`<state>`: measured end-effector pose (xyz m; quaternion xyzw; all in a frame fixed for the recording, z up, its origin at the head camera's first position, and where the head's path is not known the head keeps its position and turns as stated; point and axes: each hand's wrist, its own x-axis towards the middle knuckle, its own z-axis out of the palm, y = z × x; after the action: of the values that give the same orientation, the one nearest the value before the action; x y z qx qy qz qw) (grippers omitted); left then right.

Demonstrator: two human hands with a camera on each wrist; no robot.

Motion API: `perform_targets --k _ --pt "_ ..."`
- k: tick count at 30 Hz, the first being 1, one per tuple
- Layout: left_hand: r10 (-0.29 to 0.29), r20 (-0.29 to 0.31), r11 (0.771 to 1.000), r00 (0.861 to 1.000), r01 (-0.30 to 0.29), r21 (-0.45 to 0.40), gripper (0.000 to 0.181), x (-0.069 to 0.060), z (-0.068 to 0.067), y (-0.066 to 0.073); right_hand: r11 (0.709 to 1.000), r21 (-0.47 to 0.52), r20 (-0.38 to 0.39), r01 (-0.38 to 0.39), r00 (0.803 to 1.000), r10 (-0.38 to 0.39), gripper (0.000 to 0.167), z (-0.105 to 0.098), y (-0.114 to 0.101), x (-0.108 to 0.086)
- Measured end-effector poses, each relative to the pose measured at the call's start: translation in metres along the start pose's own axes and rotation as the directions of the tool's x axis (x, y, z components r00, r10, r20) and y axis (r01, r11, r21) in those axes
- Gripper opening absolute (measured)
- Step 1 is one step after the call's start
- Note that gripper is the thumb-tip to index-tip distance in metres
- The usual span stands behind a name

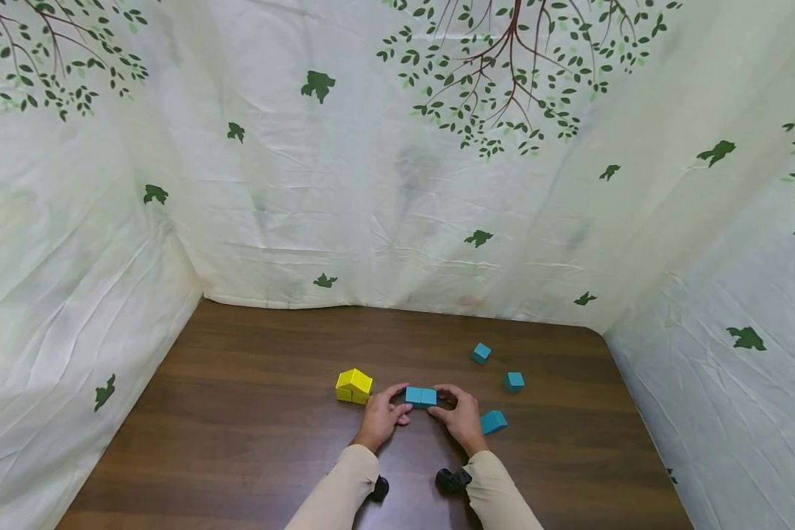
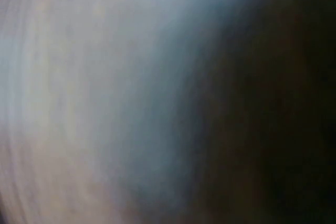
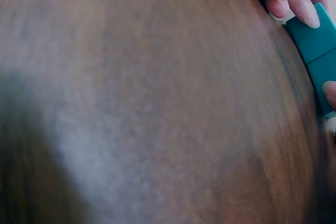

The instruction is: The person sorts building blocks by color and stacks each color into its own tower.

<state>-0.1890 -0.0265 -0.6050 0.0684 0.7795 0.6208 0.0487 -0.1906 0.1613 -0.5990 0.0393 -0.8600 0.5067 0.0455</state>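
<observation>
Two blue blocks (image 1: 420, 397) stand side by side with their faces touching, near the middle of the wooden table. My left hand (image 1: 380, 418) pinches the left block between thumb and index finger. At the other end, my right hand (image 1: 462, 418) holds the right block the same way. The right wrist view shows the pair of teal-blue blocks (image 3: 317, 56) at its right edge, with a thumb on each near face. Everything in the left wrist view is blurred.
Left of my left hand sits a yellow group of blocks (image 1: 353, 386) with a peaked top. A slanted blue block (image 1: 493, 422) lies beside my right hand. Farther back are two blue cubes (image 1: 514, 382) (image 1: 481, 353). A white leaf-print curtain (image 1: 397, 184) hangs behind the table (image 1: 258, 412).
</observation>
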Motion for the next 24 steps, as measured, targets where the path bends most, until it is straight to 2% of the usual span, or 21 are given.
perform_targets --k 15,20,24 --pt "0.002 -0.004 1.0 1.0 -0.002 0.006 0.043 0.0 0.001 -0.001 1.0 0.027 0.021 0.005 1.0 -0.005 0.043 -0.004 -0.001 -0.001" --pt "0.02 -0.005 1.0 1.0 -0.02 -0.005 0.042 -0.001 0.001 0.001 0.999 0.052 0.033 0.005 0.999 -0.007 0.046 -0.015 -0.004 -0.003" --pt "0.022 -0.005 1.0 1.0 -0.022 0.013 0.042 -0.001 0.0 0.002 0.999 0.031 0.007 0.015 1.0 -0.015 0.045 -0.031 -0.01 -0.006"
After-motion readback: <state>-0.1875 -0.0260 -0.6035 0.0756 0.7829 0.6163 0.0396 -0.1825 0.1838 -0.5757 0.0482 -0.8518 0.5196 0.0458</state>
